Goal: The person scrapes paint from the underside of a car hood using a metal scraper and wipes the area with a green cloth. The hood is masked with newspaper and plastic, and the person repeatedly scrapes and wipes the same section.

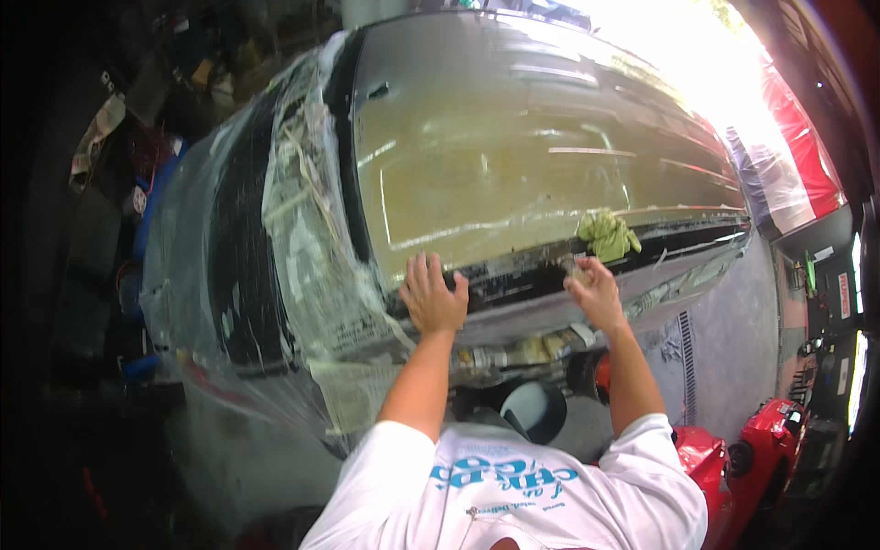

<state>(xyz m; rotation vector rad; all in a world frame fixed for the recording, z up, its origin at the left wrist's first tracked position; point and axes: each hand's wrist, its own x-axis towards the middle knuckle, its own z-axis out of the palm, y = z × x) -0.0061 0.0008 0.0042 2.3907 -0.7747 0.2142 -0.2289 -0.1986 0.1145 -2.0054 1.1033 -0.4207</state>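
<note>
A car body with a wet, yellowish-grey roof panel point(477, 174) stretches out before me, a dark strip point(513, 280) running along its near edge. On that edge, at the panel's near left corner, my left hand point(431, 295) lies with fingers spread, palm down and holding nothing visible. Further right, the fingers of my right hand point(598, 293) are closed at the dark strip; the small thing between them is too unclear to name. Just beyond them a crumpled yellow-green cloth point(607, 235) rests on the panel's edge.
Masking paper and film point(316, 247) cover the car to the left. Below the near side, between my arms, stands a bucket point(533, 410). Shiny red objects point(761, 440) are at lower right, and a red and white sheet point(807, 137) hangs at far right.
</note>
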